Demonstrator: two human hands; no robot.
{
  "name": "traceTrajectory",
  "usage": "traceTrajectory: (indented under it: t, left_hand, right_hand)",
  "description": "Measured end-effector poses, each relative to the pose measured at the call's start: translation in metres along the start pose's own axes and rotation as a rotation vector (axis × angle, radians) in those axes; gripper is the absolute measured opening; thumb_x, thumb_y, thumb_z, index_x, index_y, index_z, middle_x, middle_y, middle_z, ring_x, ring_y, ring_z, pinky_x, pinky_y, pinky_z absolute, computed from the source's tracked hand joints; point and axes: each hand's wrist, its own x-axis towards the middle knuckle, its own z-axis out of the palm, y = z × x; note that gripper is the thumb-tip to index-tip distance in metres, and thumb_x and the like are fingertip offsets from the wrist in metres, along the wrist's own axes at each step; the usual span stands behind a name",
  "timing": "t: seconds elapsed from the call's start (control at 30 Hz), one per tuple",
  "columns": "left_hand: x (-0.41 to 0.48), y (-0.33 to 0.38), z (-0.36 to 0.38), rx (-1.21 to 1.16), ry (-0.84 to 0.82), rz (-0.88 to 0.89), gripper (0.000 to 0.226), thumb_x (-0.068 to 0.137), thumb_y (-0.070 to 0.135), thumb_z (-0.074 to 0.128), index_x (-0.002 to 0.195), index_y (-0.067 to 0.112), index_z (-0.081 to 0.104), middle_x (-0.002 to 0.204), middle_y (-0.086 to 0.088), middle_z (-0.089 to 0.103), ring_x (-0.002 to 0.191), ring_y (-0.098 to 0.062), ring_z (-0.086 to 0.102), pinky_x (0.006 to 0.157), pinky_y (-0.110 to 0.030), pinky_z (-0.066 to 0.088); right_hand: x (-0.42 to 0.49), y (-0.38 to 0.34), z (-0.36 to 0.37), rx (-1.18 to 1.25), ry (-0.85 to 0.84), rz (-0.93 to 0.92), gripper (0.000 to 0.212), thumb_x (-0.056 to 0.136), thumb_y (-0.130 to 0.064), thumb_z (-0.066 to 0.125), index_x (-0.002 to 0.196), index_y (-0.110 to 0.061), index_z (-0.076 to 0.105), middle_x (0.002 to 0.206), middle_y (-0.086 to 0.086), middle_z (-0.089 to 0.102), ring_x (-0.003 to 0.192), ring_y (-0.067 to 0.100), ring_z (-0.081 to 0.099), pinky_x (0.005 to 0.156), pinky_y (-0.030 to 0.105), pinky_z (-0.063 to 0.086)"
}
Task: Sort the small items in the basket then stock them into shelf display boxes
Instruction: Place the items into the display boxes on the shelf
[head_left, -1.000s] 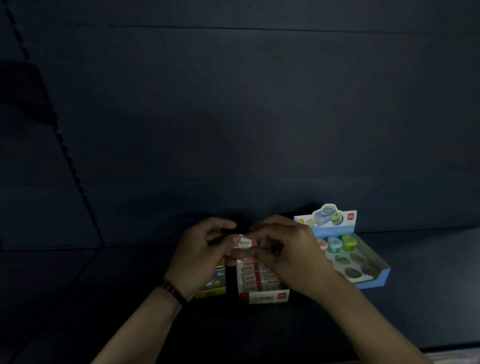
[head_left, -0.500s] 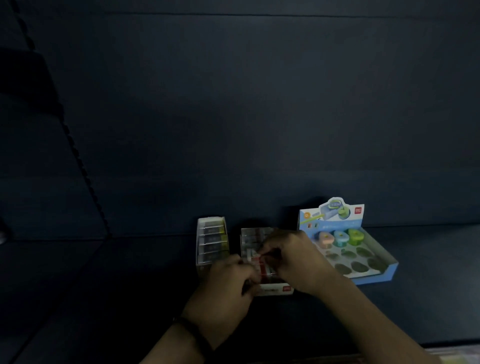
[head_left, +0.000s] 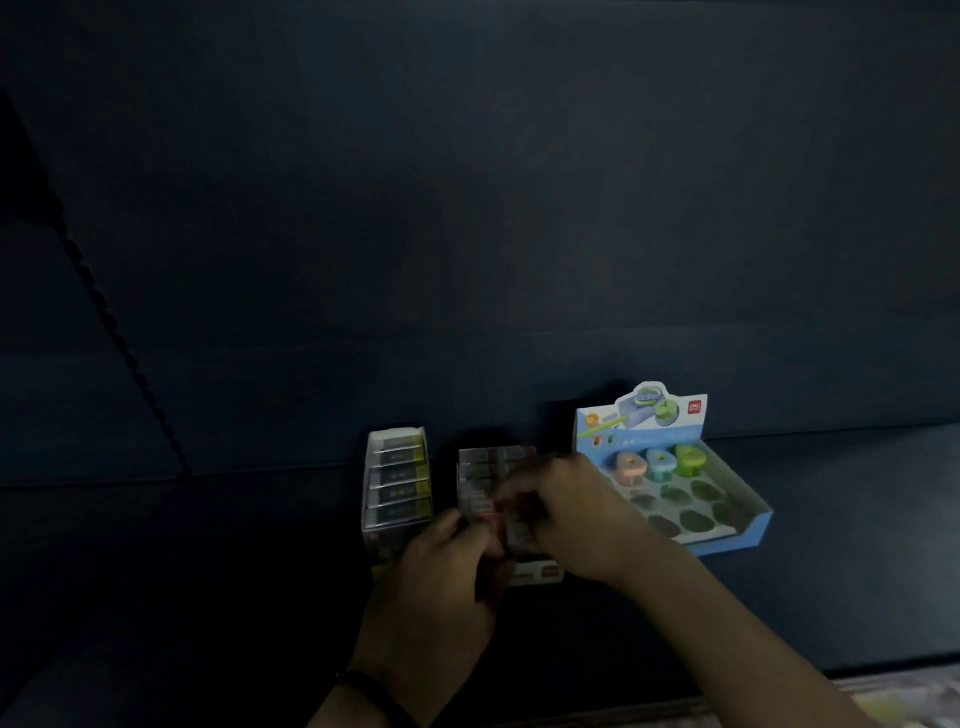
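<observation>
Three display boxes stand on a dark shelf. The middle box of red-and-white erasers (head_left: 480, 462) is partly covered by both hands. My left hand (head_left: 441, 577) is at its front left, fingers curled round small red-and-white erasers (head_left: 492, 521). My right hand (head_left: 571, 519) reaches over the box, fingers curled and pinching an eraser down among the rows; motion blur hides the detail. To the left stands a box of black-and-yellow erasers (head_left: 397, 483). On the right, a blue box (head_left: 727, 499) holds three sharpeners (head_left: 660, 462), pink, blue and green, in its back row.
The dark shelf back wall (head_left: 467, 234) rises right behind the boxes. The shelf floor (head_left: 156, 545) runs left, and a perforated upright (head_left: 119, 332) slants at the far left. A pale surface shows at the bottom right corner (head_left: 904, 701).
Both hands came down from holding an eraser above the middle box to working inside its rows. The left hand dropped to the box's front left, uncovering the black-and-yellow box.
</observation>
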Motion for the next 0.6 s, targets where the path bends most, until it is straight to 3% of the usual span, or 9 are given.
traceTrajectory:
  t: [0.1,0.2,0.3,0.4,0.53,0.6]
  left_hand:
    - [0.0,0.026,0.007,-0.006,0.034,0.073,0.025,0.091,0.056,0.049,0.086,0.032,0.051,0.089,0.015,0.05,0.082,-0.007,0.057,0.07,-0.034,0.05]
    - [-0.001,0.066,0.024,0.006,-0.144,0.171,0.033,0.088,0.069,0.038,0.089,0.036,0.042,0.08,0.013,0.054,0.08,-0.009,0.059,0.071,-0.033,0.049]
    - [-0.004,0.111,0.056,0.06,-0.325,0.35,0.048,0.082,0.079,0.027,0.094,0.035,0.043,0.09,0.008,0.066,0.085,-0.013,0.066,0.073,-0.035,0.053]
    - [-0.02,0.16,0.101,0.072,-0.482,0.542,0.044,0.095,0.069,0.04,0.098,0.026,0.047,0.103,0.004,0.068,0.095,-0.019,0.068,0.076,-0.037,0.055]
    - [-0.069,0.229,0.167,0.064,-0.757,0.784,0.034,0.097,0.064,0.047,0.104,0.032,0.055,0.105,0.011,0.068,0.097,-0.016,0.067,0.083,-0.038,0.057]
    - [-0.103,0.265,0.195,0.058,-0.909,0.867,0.03,0.097,0.063,0.052,0.104,0.035,0.059,0.101,0.015,0.069,0.094,-0.013,0.068,0.084,-0.037,0.059]
  right_hand:
    - [-0.035,0.007,-0.02,0.112,0.255,0.072,0.036,0.082,-0.001,0.065,0.101,-0.027,0.08,0.097,-0.01,0.077,0.088,0.004,0.067,0.083,0.018,0.05]
    - [-0.099,0.017,-0.035,0.136,0.429,0.236,0.029,0.084,-0.006,0.061,0.095,-0.027,0.078,0.09,-0.016,0.074,0.079,-0.004,0.065,0.072,0.013,0.047]
    - [-0.181,0.029,-0.042,0.081,0.465,0.513,0.032,0.079,-0.009,0.059,0.095,-0.029,0.078,0.087,-0.022,0.072,0.075,-0.01,0.063,0.068,0.007,0.042]
    - [-0.283,0.029,-0.031,0.027,0.469,0.807,0.024,0.09,-0.01,0.067,0.101,-0.027,0.079,0.09,-0.026,0.068,0.081,-0.022,0.057,0.075,0.004,0.04]
    - [-0.446,-0.004,-0.016,0.035,0.414,1.28,0.014,0.098,-0.02,0.068,0.102,-0.028,0.079,0.086,-0.021,0.069,0.079,-0.005,0.063,0.074,0.017,0.048]
    - [-0.528,-0.031,-0.007,0.074,0.44,1.519,0.014,0.099,-0.026,0.067,0.105,-0.027,0.079,0.091,-0.015,0.074,0.084,0.001,0.065,0.076,0.015,0.048]
